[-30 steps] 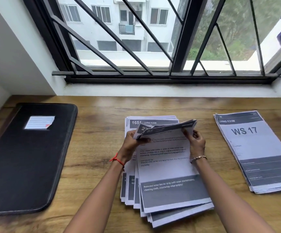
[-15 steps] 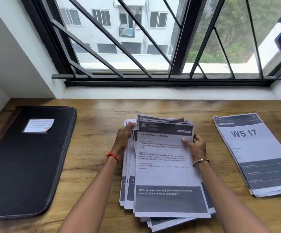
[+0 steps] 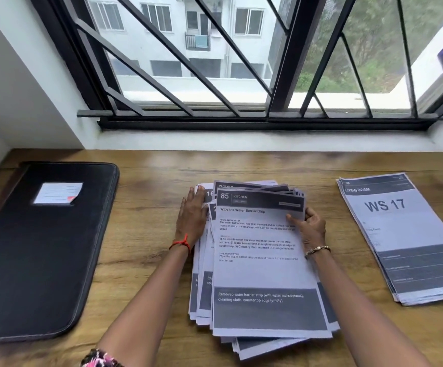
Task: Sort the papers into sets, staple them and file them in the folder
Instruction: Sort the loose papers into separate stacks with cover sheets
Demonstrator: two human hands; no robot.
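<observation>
A loose, fanned stack of printed sheets (image 3: 260,274) lies in the middle of the wooden desk; its top sheet reads "85 KITCHEN". My left hand (image 3: 191,217) rests flat with straight fingers on the stack's upper left edge. My right hand (image 3: 310,229) grips the upper right edge of the sheets, thumb on top of the page. A second, squared pile (image 3: 405,239) headed "WS 17" lies at the right. A closed black folder (image 3: 37,250) with a white label lies at the left. No stapler is in view.
The wooden desk (image 3: 146,197) runs up to a white sill below a barred window (image 3: 241,75). A white wall stands at the far left. Bare wood shows between the folder and the middle stack, and between both paper piles.
The top sheets that both hands held curled up a second ago now lie flat on the stack. My left hand moved to the stack's left edge; my right hand slid to the right edge.
</observation>
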